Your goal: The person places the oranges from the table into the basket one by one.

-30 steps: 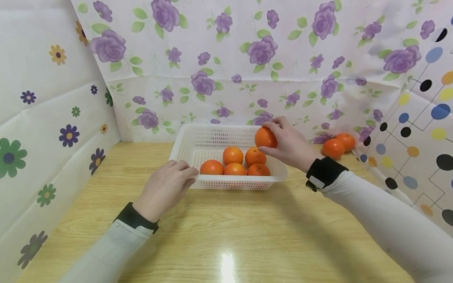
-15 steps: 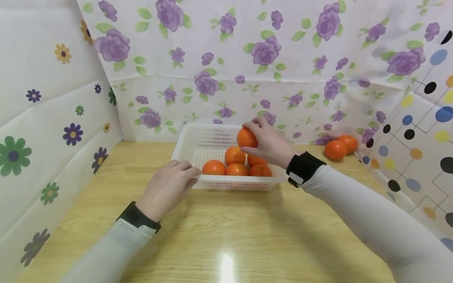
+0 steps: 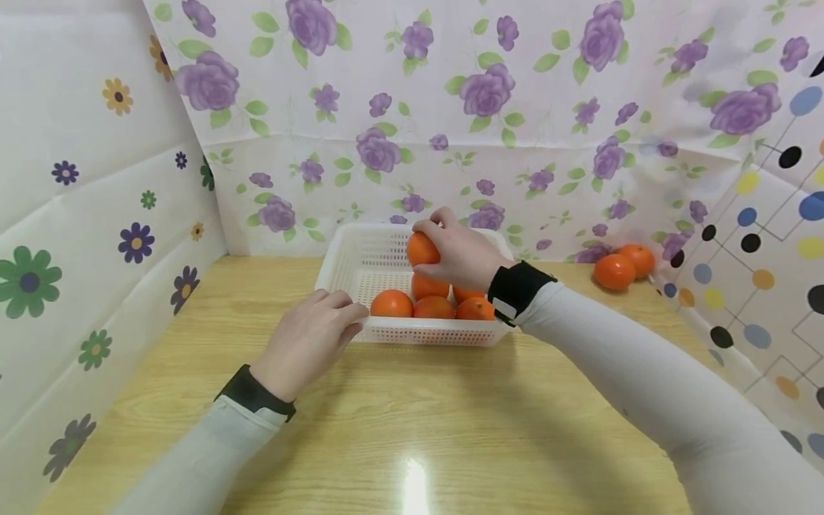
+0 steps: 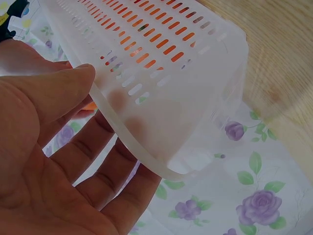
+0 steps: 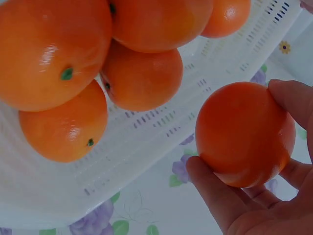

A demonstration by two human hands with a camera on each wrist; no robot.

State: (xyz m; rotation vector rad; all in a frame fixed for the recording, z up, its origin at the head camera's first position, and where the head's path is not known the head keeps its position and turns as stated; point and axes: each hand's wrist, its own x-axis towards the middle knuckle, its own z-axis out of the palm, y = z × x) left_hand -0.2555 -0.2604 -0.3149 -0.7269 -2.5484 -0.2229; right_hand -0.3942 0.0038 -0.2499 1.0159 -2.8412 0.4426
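My right hand (image 3: 462,252) holds an orange (image 3: 421,248) over the white plastic basket (image 3: 425,332). In the right wrist view, thumb and fingers are spread round the sides of this held orange (image 5: 244,134). Several other oranges lie in the basket, among them one at the front left (image 3: 391,303); the hand partly hides those behind. At the basket's front left corner, my left hand (image 3: 309,340) grips the rim. The left wrist view has the thumb (image 4: 63,90) on the near side of the rim and the fingers on the other.
Two more round orange fruits (image 3: 614,272) sit on the wooden table (image 3: 360,422) at the far right. A flowered cloth (image 3: 277,164) hangs behind the basket, with patterned cloths on both sides.
My right hand has carried the orange leftward over the basket, from its right side to about its middle. My left hand stays on the rim.
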